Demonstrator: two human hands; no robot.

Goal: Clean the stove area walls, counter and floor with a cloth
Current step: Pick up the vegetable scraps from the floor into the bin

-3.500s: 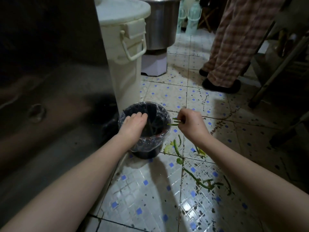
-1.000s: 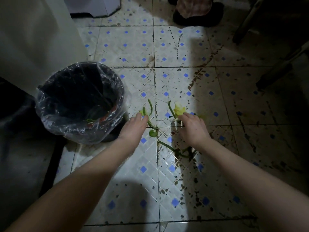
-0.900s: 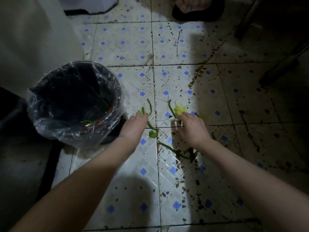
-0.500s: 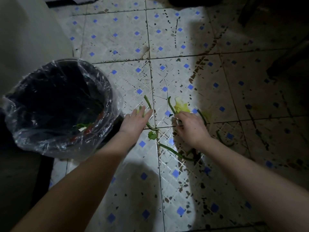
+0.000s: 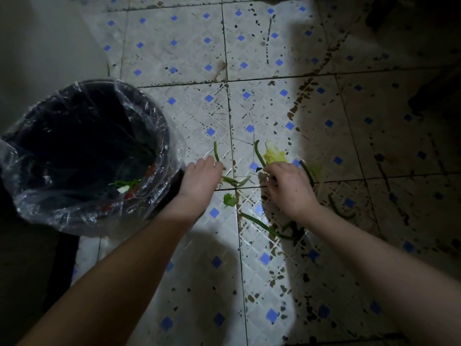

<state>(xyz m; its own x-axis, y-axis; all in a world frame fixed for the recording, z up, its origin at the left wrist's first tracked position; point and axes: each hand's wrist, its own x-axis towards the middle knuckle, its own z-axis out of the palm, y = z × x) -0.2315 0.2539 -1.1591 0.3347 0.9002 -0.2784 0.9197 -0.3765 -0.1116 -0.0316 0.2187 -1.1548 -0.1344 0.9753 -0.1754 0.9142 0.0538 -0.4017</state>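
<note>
Hands have left the bin (image 5: 167, 136) for floor (image 5: 189, 46) scraps (image 5: 262, 224) mid-frame: left hand (image 5: 203, 177) fingers flat, right hand (image 5: 287, 188) fingers pinching a stem (image 5: 258, 152); wiping waits.

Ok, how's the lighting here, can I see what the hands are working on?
Head view: a bright band lights the middle of the tiled floor, so the left hand, right hand and vegetable scraps read clearly; the floor's right side and the lined bin's inside sink into shadow; one tile glares beside the right wrist; grout lines bow slightly.
</note>
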